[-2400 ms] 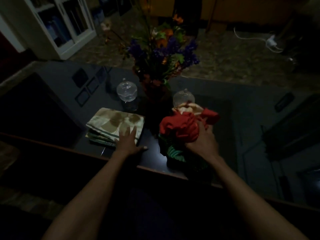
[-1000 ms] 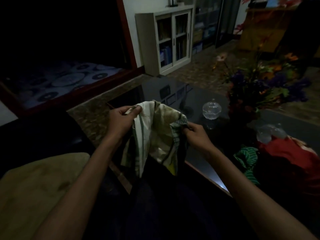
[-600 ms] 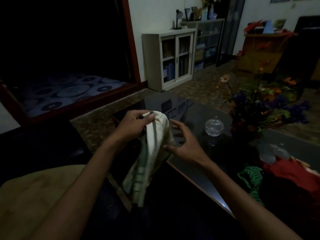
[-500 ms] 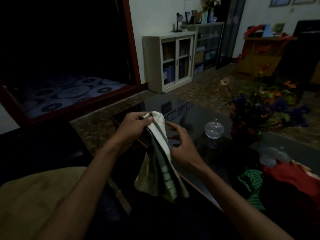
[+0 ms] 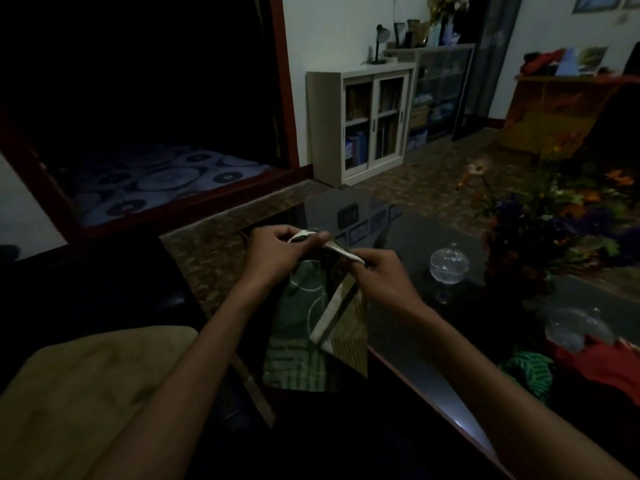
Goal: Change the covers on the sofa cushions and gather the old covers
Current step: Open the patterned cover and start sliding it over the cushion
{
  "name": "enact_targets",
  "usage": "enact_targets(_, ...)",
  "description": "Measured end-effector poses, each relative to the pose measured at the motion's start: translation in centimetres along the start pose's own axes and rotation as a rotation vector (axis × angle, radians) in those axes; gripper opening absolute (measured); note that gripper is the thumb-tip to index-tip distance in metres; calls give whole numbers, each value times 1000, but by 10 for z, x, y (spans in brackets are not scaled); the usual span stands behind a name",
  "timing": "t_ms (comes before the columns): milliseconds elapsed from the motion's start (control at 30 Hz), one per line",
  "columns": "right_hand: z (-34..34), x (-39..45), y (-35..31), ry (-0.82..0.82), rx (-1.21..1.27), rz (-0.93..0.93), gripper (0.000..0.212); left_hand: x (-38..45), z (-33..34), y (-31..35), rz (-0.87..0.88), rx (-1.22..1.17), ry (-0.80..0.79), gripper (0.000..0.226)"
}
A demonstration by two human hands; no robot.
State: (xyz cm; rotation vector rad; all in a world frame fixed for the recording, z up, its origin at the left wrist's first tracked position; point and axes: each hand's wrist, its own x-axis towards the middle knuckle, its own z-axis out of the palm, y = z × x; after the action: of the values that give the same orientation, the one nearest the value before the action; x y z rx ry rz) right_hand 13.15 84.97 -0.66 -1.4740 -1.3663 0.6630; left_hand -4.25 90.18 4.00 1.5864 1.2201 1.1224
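Both hands' grip — left hand (image 5: 273, 252), right hand (image 5: 381, 275) — pinches green patterned cover (image 5: 311, 327).

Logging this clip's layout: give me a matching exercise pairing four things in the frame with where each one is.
Things:
1. green patterned cushion cover
2. clear glass lidded dish
3. red crumpled cloth
4. tan bare cushion

Places:
A. lower left, under the left forearm
B. on the dark glass table, near the flower arrangement
C. held up by both hands
D. far right edge of the table

Pairs: 1-C, 2-B, 3-D, 4-A
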Motion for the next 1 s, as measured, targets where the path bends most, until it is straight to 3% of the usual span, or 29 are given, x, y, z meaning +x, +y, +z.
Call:
enact_targets(167, -21, 23, -9, 61, -52, -42, 36, 5, -32, -2, 61, 172, -271, 5)
enact_targets(233, -28, 29, -18, 42, -79, -67, 32, 6, -44, -5, 96, 343, -316, 10)
enact_targets(400, -29, 24, -31, -109, -201, -251, 15, 8, -63, -11, 180, 521, -119, 24)
enact_targets(500, -35, 20, -38, -230, -319, -240, 36, 9, -70, -19, 222, 548, -40, 22)
enact_targets(567, -38, 21, -45, -274, -372, -221, 22, 10, -71, -25, 270, 569, -6, 18)
enact_targets(633, -38, 24, -48, -267, -375, -218, 15, 10, -69, -29, 307, 574, 54, 21)
enact_targets(800, -36, 21, -54, -271, -258, -120, 30, 9, -64, -38, 393, 499, 137, 24)
enact_targets(933, -39, 25, -50, -107, -132, -11, 36, 7, -68, -39, 422, 519, 285, 23)
enact_targets(1000, -44, 28, -39, -10, -100, 100, 30, 7, -76, -38, 338, 497, 378, 23)
